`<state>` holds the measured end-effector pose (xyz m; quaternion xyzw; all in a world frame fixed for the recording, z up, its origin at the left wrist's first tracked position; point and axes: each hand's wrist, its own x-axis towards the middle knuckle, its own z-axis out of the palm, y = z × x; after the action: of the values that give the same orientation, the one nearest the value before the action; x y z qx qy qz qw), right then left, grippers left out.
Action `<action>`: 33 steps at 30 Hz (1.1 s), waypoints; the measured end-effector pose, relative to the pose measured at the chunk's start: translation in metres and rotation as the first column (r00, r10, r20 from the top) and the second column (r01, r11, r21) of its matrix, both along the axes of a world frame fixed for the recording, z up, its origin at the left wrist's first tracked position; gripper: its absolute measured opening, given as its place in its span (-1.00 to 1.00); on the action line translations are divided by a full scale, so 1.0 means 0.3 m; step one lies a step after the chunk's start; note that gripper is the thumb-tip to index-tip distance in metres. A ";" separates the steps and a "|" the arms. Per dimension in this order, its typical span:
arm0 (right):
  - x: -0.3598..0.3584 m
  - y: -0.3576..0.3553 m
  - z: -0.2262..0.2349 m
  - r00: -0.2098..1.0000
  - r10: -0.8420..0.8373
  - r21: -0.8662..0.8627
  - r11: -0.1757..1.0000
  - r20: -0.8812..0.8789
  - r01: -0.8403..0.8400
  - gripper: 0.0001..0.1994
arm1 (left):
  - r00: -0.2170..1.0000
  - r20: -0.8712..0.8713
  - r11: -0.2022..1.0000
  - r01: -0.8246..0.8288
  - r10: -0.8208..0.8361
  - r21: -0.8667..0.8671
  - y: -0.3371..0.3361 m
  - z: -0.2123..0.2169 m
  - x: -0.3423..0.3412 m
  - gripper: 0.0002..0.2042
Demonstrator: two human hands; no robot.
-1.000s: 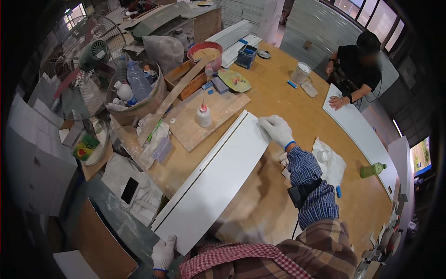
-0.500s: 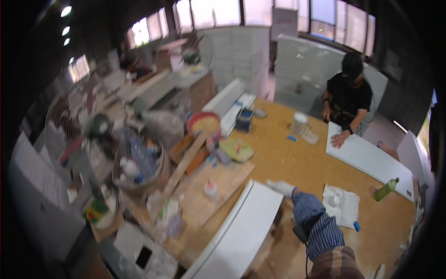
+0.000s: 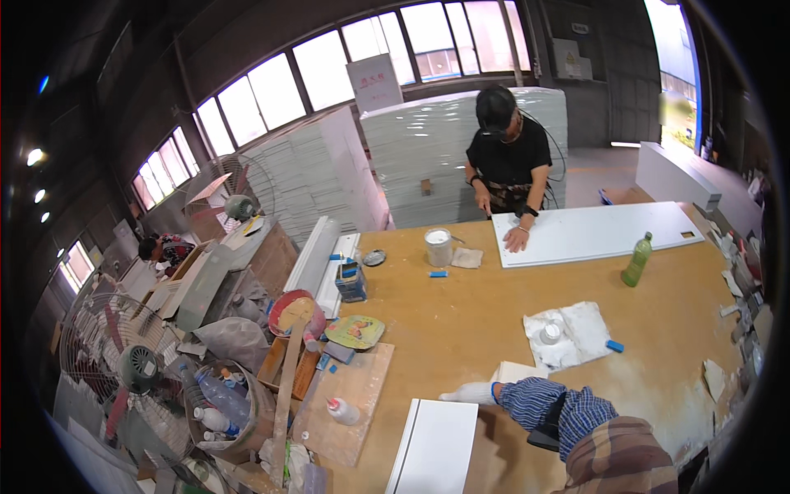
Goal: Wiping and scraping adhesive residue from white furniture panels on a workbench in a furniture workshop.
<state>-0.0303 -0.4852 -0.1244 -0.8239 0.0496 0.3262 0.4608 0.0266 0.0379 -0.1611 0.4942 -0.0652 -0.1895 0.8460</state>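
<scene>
My right hand (image 3: 467, 393), in a white glove, lies along the far end of a white panel (image 3: 439, 445) with a dark groove down its left side. Its fingers point left over that edge, seemingly holding it; the thumb does not show. The panel runs out of the picture at the bottom, and a shadow falls on the table to its right. A blue striped sleeve cover (image 3: 535, 405) wraps my right forearm. Behind my wrist is a pale block (image 3: 520, 371). My left hand is out of the picture.
Across the wooden table (image 3: 461, 317), a person (image 3: 508, 152) presses a hand on another white panel (image 3: 592, 235). A green bottle (image 3: 638, 259) and a white cloth (image 3: 580, 321) with a small pot lie to the right. Left are a squeeze bottle (image 3: 343, 411), a red bowl (image 3: 284, 309) and a fan (image 3: 136, 366).
My view has turned right and levelled, so the scene sits further left. My right hand stays at the panel's far end, and the other person's hand stays on their panel.
</scene>
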 end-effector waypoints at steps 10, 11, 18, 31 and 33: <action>-0.392 0.035 -0.033 0.955 -0.112 0.107 0.983 -0.274 0.146 -0.21 | 0.972 -0.197 0.984 0.151 -0.130 0.093 0.131 -0.086 -0.316 -0.34; -0.392 0.047 -0.009 0.975 -0.061 -0.003 0.998 -0.215 0.062 -0.14 | 0.968 -0.209 0.981 0.163 -0.140 0.101 0.156 -0.089 -0.339 -0.34; -0.363 0.140 0.049 0.920 -0.196 0.177 0.948 -0.340 0.267 -0.21 | 0.947 -0.271 0.966 0.218 -0.175 0.138 0.297 -0.106 -0.476 -0.36; -0.923 -0.310 -0.162 0.537 -0.569 0.333 0.429 -0.623 0.840 -0.69 | 0.927 -0.349 0.944 0.232 -0.141 0.234 0.297 -0.089 -0.788 -0.40; -1.086 -0.491 -0.340 0.579 -0.369 0.592 0.091 -0.727 0.801 -0.61 | 0.905 -0.395 0.933 0.268 -0.159 0.239 0.257 -0.086 -0.886 -0.40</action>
<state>-0.3561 -0.6326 -0.2265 -0.2531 0.2935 0.2350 0.8914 -0.2391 0.1150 -0.1870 0.5571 0.0688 -0.3789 0.7358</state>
